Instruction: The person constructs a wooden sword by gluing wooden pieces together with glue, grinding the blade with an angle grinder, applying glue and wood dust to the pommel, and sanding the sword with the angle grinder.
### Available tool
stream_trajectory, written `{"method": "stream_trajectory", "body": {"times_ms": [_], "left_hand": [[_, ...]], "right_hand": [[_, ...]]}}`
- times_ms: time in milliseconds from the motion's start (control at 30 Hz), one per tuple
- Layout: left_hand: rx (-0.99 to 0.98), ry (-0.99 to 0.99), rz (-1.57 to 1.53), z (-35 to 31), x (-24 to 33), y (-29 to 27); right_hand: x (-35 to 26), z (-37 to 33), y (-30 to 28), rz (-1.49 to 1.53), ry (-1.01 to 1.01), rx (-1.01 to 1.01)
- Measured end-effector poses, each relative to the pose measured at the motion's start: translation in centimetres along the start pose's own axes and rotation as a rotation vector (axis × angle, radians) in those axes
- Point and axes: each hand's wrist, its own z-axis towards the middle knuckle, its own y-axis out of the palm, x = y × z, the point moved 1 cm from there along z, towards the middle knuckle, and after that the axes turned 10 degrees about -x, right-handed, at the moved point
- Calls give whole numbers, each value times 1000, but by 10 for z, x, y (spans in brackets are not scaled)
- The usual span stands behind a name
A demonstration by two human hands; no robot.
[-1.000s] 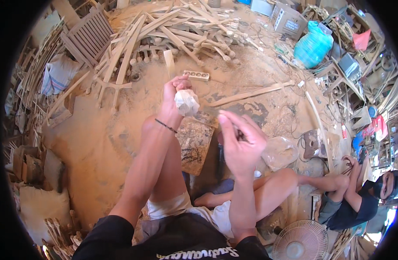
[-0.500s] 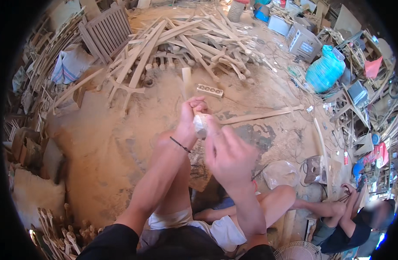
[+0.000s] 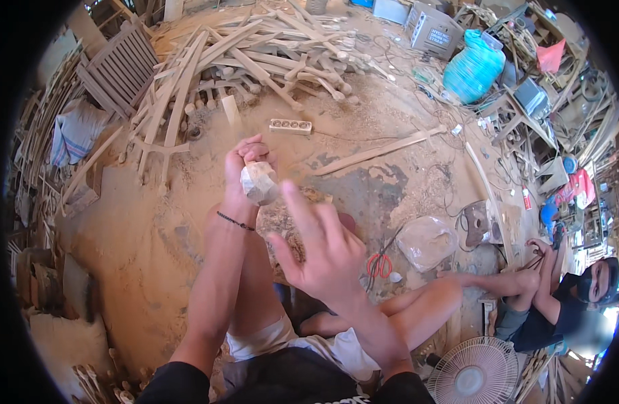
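Black shirt [image 3: 276, 374]: pale lettering [image 3: 343, 400] is showing, sleeves [image 3: 178, 384] are covering upper arms. White shorts [image 3: 346, 350]. Thin dark bracelet [image 3: 235, 221]: is circling left wrist [image 3: 242, 210].

The wooden piece [image 3: 259, 184] was pale, its chunky, knob-like end cut into flat, angular facets that looked whitish cream and turned greyer toward the lower side. It was held up off the ground in the left hand [image 3: 243, 160], the knob facing the viewer and a tan sliver showing by the curled fingers, which hid part of it. The right hand [image 3: 326, 252] had its index fingertip just beside the knob's right edge; contact was unclear.
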Motion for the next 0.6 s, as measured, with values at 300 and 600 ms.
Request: {"method": "stream_trajectory", "body": {"times_ms": [300,600], "left_hand": [[-177,-80,-90,10,10,-19],[-225,102,603,19,21,-6]], "right_hand": [[40,39,3,371,173,-55],[158,-197,108,526,1252,485]]}}
